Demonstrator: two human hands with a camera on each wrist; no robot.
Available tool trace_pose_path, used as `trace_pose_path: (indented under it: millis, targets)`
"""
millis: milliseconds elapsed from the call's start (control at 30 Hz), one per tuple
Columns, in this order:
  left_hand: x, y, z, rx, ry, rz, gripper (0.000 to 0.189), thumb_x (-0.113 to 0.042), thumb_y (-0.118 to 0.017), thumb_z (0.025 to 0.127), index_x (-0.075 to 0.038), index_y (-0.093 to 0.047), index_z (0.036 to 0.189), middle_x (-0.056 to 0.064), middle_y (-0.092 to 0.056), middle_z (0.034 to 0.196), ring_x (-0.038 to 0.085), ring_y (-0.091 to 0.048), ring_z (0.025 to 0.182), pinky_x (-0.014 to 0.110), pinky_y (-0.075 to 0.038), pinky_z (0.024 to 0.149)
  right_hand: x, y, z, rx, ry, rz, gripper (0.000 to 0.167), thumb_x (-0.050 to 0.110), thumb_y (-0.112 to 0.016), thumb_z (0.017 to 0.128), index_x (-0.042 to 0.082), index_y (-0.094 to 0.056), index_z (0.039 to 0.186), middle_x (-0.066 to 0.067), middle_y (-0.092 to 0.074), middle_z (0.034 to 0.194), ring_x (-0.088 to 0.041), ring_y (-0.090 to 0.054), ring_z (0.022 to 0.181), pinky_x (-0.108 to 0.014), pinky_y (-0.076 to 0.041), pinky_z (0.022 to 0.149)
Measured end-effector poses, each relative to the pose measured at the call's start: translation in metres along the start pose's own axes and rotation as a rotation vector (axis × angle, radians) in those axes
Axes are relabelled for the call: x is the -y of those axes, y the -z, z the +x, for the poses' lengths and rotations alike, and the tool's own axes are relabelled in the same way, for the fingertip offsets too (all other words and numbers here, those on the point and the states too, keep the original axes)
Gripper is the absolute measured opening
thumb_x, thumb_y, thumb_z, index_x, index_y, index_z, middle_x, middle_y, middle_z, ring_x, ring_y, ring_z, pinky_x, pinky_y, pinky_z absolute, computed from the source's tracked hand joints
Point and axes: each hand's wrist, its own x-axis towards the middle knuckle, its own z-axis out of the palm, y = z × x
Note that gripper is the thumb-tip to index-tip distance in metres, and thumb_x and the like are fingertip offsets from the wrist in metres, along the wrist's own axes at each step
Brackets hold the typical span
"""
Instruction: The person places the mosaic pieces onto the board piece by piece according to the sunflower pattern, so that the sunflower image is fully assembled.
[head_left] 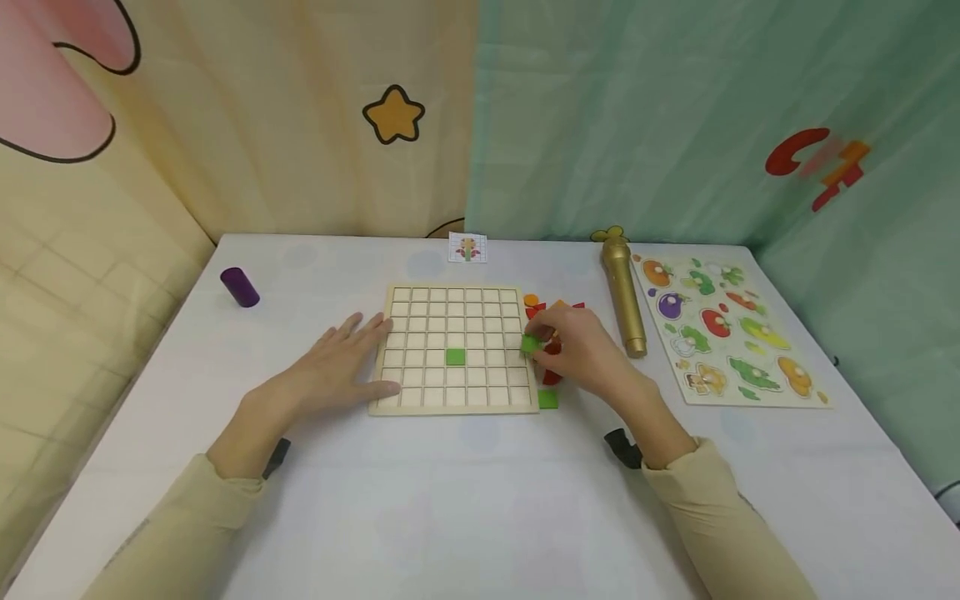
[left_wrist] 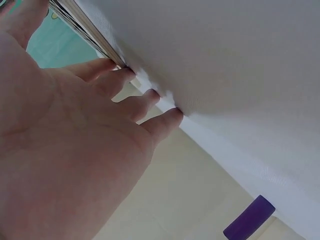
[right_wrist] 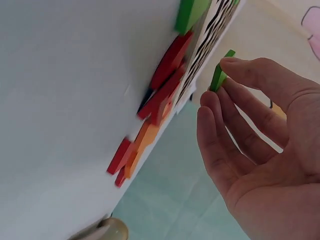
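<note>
A light wooden grid board (head_left: 431,400) lies on the white table, with one green square tile (head_left: 455,357) in a cell near its middle. My left hand (head_left: 330,367) rests at the board's left edge with fingers spread, thumb over the frame; in the left wrist view its fingertips (left_wrist: 172,116) meet the cloth beside the board. My right hand (head_left: 588,350) pinches another green square tile (right_wrist: 219,75) between thumb and fingers, above the board's right edge. Beneath that hand, red pieces (right_wrist: 170,62) and orange pieces (right_wrist: 141,142) lie beside the board, partly hidden in the head view.
A further green tile (head_left: 548,400) lies by the board's lower right corner. Behind the board is a small pattern card (head_left: 467,248). To the right are a gold microphone-shaped object (head_left: 624,296) and a vegetable puzzle board (head_left: 697,387). A purple cylinder (head_left: 240,287) lies at the far left.
</note>
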Motion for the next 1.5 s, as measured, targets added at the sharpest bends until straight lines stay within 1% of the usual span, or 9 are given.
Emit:
trace_pose_path:
  millis: [200, 367, 433, 500, 600, 800, 1100, 1300, 1500]
  targets:
    - [-0.005, 0.003, 0.009, 0.007, 0.002, -0.015, 0.102, -0.059, -0.069, 0.096, -0.006, -0.020, 0.168, 0.017, -0.014, 0.177, 0.048, -0.004, 0.162, 0.068, -0.006, 0.129, 0.023, -0.008, 0.012, 0.052, 0.043, 0.027, 0.023, 0.006, -0.086, 0.086, 0.008, -0.077, 0.106, -0.003, -0.075, 0.100, -0.021, -0.069, 0.093, -0.035, -0.060, 0.084]
    - [-0.009, 0.002, 0.015, 0.021, 0.021, -0.002, 0.102, -0.058, -0.069, 0.097, -0.007, -0.019, 0.169, 0.016, -0.013, 0.177, 0.045, -0.003, 0.163, 0.067, -0.005, 0.130, 0.043, -0.023, 0.018, 0.135, 0.080, 0.061, 0.018, 0.007, -0.084, 0.088, 0.009, -0.078, 0.105, -0.001, -0.075, 0.096, -0.018, -0.068, 0.091, -0.031, -0.059, 0.083]
    - [-0.010, 0.002, 0.015, 0.022, 0.027, 0.003, 0.102, -0.057, -0.069, 0.097, -0.007, -0.019, 0.169, 0.016, -0.013, 0.177, 0.045, -0.003, 0.163, 0.067, -0.005, 0.130, 0.047, -0.030, 0.018, 0.149, 0.087, 0.065, 0.016, 0.006, -0.082, 0.089, 0.009, -0.078, 0.104, 0.000, -0.075, 0.094, -0.017, -0.067, 0.090, -0.029, -0.059, 0.082]
    - [-0.010, 0.002, 0.014, 0.022, 0.030, 0.003, 0.102, -0.057, -0.069, 0.097, -0.007, -0.019, 0.169, 0.017, -0.013, 0.177, 0.045, -0.003, 0.163, 0.067, -0.005, 0.130, 0.049, -0.036, 0.018, 0.143, 0.089, 0.065, 0.015, 0.004, -0.081, 0.089, 0.009, -0.078, 0.103, 0.000, -0.075, 0.093, -0.017, -0.067, 0.089, -0.026, -0.058, 0.081]
    - [-0.009, 0.002, 0.012, 0.019, 0.032, -0.001, 0.102, -0.058, -0.069, 0.096, -0.007, -0.019, 0.169, 0.017, -0.013, 0.177, 0.045, -0.003, 0.163, 0.067, -0.005, 0.129, 0.050, -0.043, 0.017, 0.116, 0.097, 0.064, 0.014, 0.004, -0.083, 0.089, 0.009, -0.079, 0.101, -0.001, -0.076, 0.093, -0.016, -0.068, 0.088, -0.025, -0.059, 0.081]
    - [-0.007, 0.001, 0.009, 0.010, 0.020, 0.000, 0.102, -0.060, -0.068, 0.096, -0.006, -0.020, 0.168, 0.018, -0.014, 0.177, 0.046, -0.004, 0.163, 0.069, -0.006, 0.129, 0.053, -0.051, 0.017, 0.069, 0.111, 0.083, 0.011, 0.005, -0.085, 0.088, 0.007, -0.078, 0.096, -0.002, -0.075, 0.091, -0.015, -0.067, 0.084, -0.023, -0.060, 0.078]
    - [-0.002, 0.000, 0.007, 0.002, 0.019, 0.010, 0.102, -0.061, -0.067, 0.097, -0.006, -0.020, 0.168, 0.018, -0.015, 0.176, 0.047, -0.005, 0.162, 0.069, -0.007, 0.128, 0.059, -0.056, 0.020, 0.060, 0.111, 0.082, 0.010, 0.005, -0.086, 0.087, 0.008, -0.077, 0.093, -0.001, -0.073, 0.088, -0.015, -0.065, 0.081, -0.022, -0.058, 0.075]
    - [-0.003, 0.000, 0.007, 0.001, 0.023, 0.011, 0.102, -0.061, -0.067, 0.096, -0.006, -0.021, 0.168, 0.018, -0.015, 0.176, 0.047, -0.005, 0.162, 0.069, -0.007, 0.128, 0.057, -0.051, 0.019, 0.063, 0.090, 0.089, 0.007, 0.006, -0.083, 0.090, 0.008, -0.078, 0.094, 0.000, -0.073, 0.089, -0.015, -0.067, 0.083, -0.023, -0.059, 0.076]
    - [-0.004, 0.000, 0.006, -0.008, 0.017, 0.000, 0.102, -0.060, -0.069, 0.096, -0.005, -0.021, 0.168, 0.019, -0.016, 0.176, 0.048, -0.006, 0.162, 0.070, -0.008, 0.128, 0.046, -0.031, 0.015, 0.028, 0.058, 0.124, 0.008, 0.008, -0.082, 0.091, 0.008, -0.076, 0.096, 0.001, -0.073, 0.092, -0.015, -0.068, 0.086, -0.029, -0.061, 0.081]
